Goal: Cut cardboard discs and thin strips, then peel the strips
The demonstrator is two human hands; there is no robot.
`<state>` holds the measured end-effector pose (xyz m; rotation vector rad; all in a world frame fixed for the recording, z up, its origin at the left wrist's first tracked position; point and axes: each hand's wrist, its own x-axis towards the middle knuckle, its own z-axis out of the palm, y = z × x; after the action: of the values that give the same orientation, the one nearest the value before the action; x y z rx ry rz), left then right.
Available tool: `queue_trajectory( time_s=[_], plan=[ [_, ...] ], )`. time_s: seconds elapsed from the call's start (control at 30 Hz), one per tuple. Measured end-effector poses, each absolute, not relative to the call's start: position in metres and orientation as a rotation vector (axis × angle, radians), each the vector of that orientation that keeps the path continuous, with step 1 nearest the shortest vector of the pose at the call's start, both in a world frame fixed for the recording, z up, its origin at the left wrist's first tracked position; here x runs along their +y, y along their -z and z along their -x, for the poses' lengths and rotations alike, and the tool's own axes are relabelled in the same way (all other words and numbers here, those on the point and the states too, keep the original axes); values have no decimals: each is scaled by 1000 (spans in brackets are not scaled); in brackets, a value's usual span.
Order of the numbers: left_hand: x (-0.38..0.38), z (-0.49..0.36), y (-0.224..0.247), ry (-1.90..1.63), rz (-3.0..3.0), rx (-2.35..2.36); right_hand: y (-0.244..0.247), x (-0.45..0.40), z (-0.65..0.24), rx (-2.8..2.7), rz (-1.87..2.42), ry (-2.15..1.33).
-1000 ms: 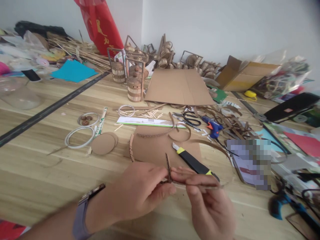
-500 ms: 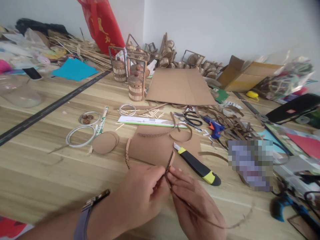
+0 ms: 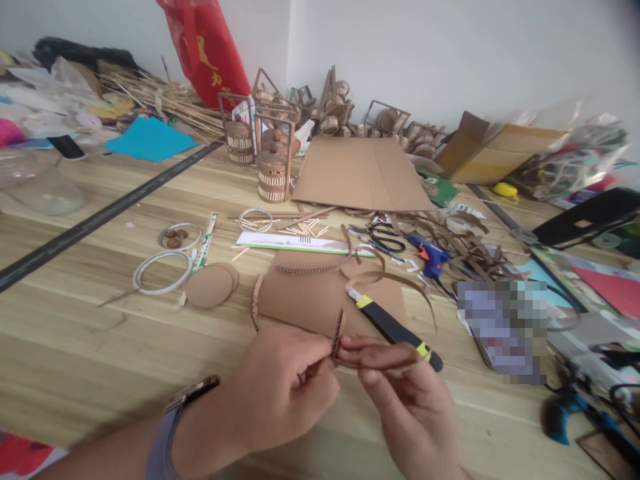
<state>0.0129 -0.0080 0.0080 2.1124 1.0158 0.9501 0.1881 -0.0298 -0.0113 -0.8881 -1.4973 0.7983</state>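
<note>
My left hand (image 3: 295, 377) is closed round a narrow corrugated cardboard strip (image 3: 339, 327), whose short end stands up from between the fingers. From the other side, my right hand (image 3: 400, 380) holds the same strip, fingertips pressed to it near its base; the rest of the strip is hidden by the hands. Just beyond the fingers, a black and yellow utility knife (image 3: 390, 327) with its blade out lies partly on a cardboard sheet (image 3: 305, 293). A curved brown paper strip (image 3: 420, 285) rests by the knife, and another corrugated strip (image 3: 256, 300) stands at the sheet's left edge.
Cardboard discs (image 3: 207, 285) and tape rolls (image 3: 163, 272) are on the left. A blue glue gun (image 3: 431, 257), scissors (image 3: 383, 237) and tangled strips (image 3: 480, 257) lie to the right. Small lidded baskets with handles (image 3: 274, 180) stand behind, beside a large cardboard sheet (image 3: 365, 173).
The thin strip trailing below my right hand is gone from there. My right hand has turned, its thumb now showing. A curved brown strip near the knife lies differently.
</note>
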Motion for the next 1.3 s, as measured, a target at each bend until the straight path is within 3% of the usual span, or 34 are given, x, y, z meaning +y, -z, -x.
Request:
queue_trajectory(
  time_s=[0.17,0.4,0.73,0.87,1.13,1.3],
  plan=[
    [-7,-12,-12,-902,-2094,965,11,-27,-190,-1404,818,-990],
    [-8,-10,-10,-722,-2035,1053,18,-31,-192,-1714,857,-553],
    [-10,-16,-3,-812,-2139,1112,21,-36,-187,-1808,893,-301],
    [-10,-15,-1,-875,-2117,1108,19,-36,-186,-1729,896,-423],
    [-7,-13,-8,-923,-2077,990,21,-28,-188,-1356,781,-1065],
    [-7,-13,-9,-849,-2062,1041,18,-28,-189,-1432,861,-891]
  ],
)
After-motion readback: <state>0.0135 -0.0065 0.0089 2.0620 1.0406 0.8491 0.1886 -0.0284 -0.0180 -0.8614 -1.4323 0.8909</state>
